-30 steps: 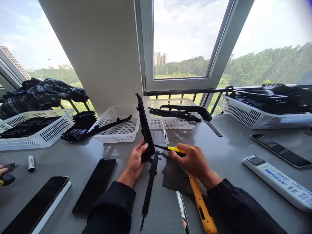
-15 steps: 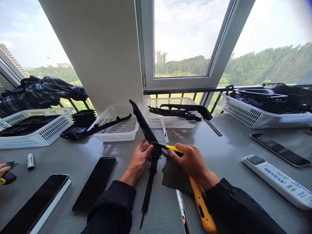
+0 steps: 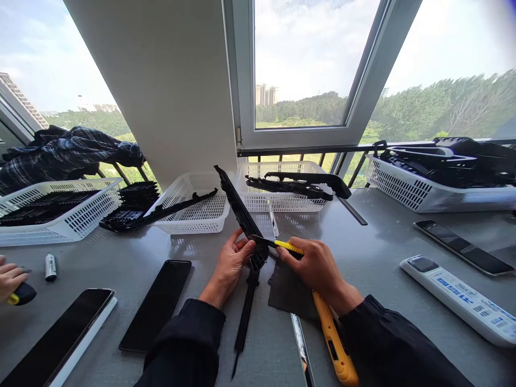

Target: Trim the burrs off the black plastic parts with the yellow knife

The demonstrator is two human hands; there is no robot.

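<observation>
My left hand is closed around a long black plastic trim piece, which slants up and away toward the baskets. In my right hand is a yellow-and-black utility knife. Its dark front end touches or lies right against the trim piece, close to my left thumb. Below my hands, a thin black strip with a pointed end runs toward me. A dark grey cloth lies under my right hand, beside an orange tool handle with a small dark window.
White baskets line the window side, several holding black plastic parts. Phones lie to the left; a white labelled device and another phone to the right. At the left edge, another person's hand holds a yellow-and-black tool.
The other person's hand at the left edge has come further into view. My own hands, the knife and the trim piece have barely moved.
</observation>
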